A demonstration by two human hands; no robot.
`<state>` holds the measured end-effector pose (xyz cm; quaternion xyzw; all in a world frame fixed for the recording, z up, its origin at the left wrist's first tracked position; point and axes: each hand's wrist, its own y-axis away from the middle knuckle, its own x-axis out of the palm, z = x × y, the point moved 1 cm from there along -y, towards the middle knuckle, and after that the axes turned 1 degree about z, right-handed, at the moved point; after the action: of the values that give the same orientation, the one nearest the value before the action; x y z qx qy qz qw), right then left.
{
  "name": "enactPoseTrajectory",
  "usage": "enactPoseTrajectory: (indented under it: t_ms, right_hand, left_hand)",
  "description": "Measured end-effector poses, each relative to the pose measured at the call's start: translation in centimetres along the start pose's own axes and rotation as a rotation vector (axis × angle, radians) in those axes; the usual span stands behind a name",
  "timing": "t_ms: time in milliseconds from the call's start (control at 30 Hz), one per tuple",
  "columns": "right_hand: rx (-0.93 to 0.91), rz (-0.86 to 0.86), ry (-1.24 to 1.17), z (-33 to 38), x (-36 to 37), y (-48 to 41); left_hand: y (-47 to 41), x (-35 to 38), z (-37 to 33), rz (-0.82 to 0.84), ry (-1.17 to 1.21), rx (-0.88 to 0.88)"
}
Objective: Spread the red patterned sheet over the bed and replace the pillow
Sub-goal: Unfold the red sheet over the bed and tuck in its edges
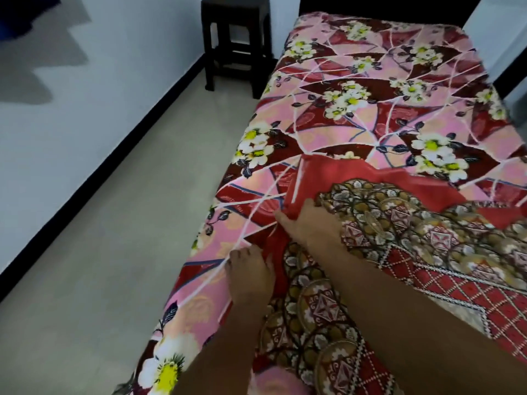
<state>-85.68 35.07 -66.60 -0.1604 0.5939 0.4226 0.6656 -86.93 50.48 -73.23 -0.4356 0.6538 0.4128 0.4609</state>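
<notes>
Red patterned sheet (427, 238): bunched on the near end of the bed (385, 5), its long run slanting out to the right edge and its plain red corner pointing at the headboard.
Cloth: soft and creased, with a lattice-and-medallion print and a plain red border.
Right hand (310, 223): fingers curled round the red fold, gripping it.
Left hand (248, 269): fingers bent at the red hem; can't tell whether they grip.
Room: floral cover (356, 89) lies flat beyond, with open floor (114, 252) on the left and a dark stool (236, 44) by the head.

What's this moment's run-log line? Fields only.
stage: spreading | red patterned sheet: partly folded, on near end of bed | left hand: pinches its edge | right hand: grips its fold
</notes>
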Motion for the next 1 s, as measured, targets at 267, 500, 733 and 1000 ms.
enactPoseTrajectory:
  t_ms: [267,500,733,1000]
  right_hand:
    - [0.106,0.060,-0.085,4.8,0.8,0.0]
    - [-0.121,-0.084,-0.373,13.2,-0.2,2.8]
    - [-0.610,0.324,-0.480,20.7,1.0,8.3]
    - [-0.227,-0.215,-0.418,7.3,1.9,5.4]
  left_hand:
    - [0.6,-1.9,2.0,-0.022,0.428,0.069]
    - [0.5,-6.0,6.1,-0.351,0.435,-0.319]
    - [0.8,-7.1,13.5,-0.583,0.499,-0.812]
    - [1.5,-6.7,5.4,-0.424,0.212,-0.030]
